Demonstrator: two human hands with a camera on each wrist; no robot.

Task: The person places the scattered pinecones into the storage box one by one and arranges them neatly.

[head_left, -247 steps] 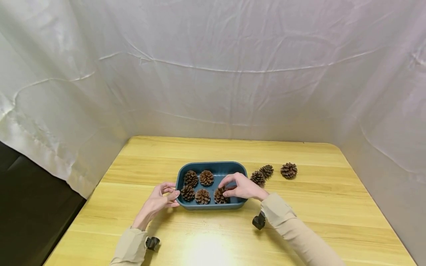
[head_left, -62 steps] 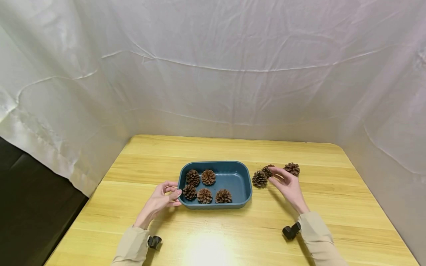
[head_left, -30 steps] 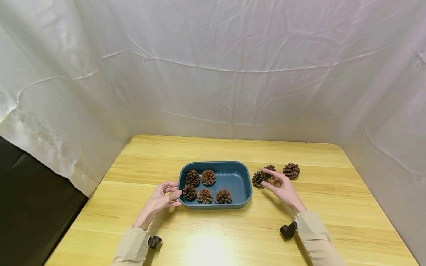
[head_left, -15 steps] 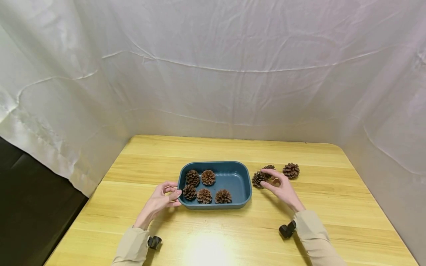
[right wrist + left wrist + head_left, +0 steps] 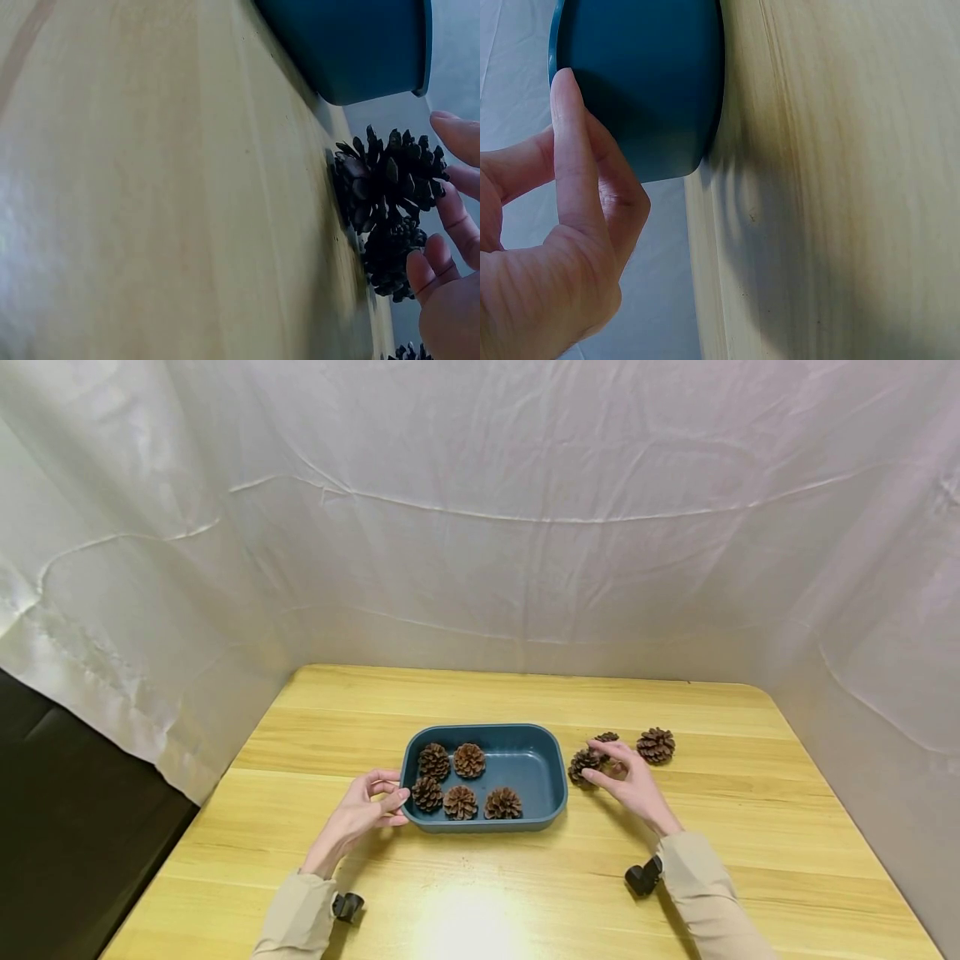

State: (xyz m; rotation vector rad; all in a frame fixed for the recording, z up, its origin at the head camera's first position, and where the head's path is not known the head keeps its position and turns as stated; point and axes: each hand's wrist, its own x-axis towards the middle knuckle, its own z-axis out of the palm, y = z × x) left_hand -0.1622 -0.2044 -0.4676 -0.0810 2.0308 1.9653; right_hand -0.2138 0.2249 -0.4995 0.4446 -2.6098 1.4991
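A dark blue rectangular tray (image 5: pixel 525 777) with rounded corners stands on the table, several brown pine cones (image 5: pixel 461 802) inside toward its left and front. My left hand (image 5: pixel 362 812) grips its left end; in the left wrist view the thumb lies at the rim of the tray (image 5: pixel 645 90). To the right of the tray, my right hand (image 5: pixel 632 787) reaches over the nearest loose pine cone (image 5: pixel 582 766), index finger above it and thumb at its front. The right wrist view shows fingertips right at this pine cone (image 5: pixel 390 176), the thumb a little off it.
Partly behind the right fingers lies a second loose pine cone (image 5: pixel 607 737). Another pine cone (image 5: pixel 656 745) rests farther right. The wooden table (image 5: pixel 720 827) is enclosed by pale curtains (image 5: pixel 525 527) at the back and sides. Each wrist carries a small black camera (image 5: pixel 642 877).
Earlier the right hand was in the tray with a pine cone, which now lies there. It then moved out to the loose cones and shifted left onto the nearest. The left hand keeps its place.
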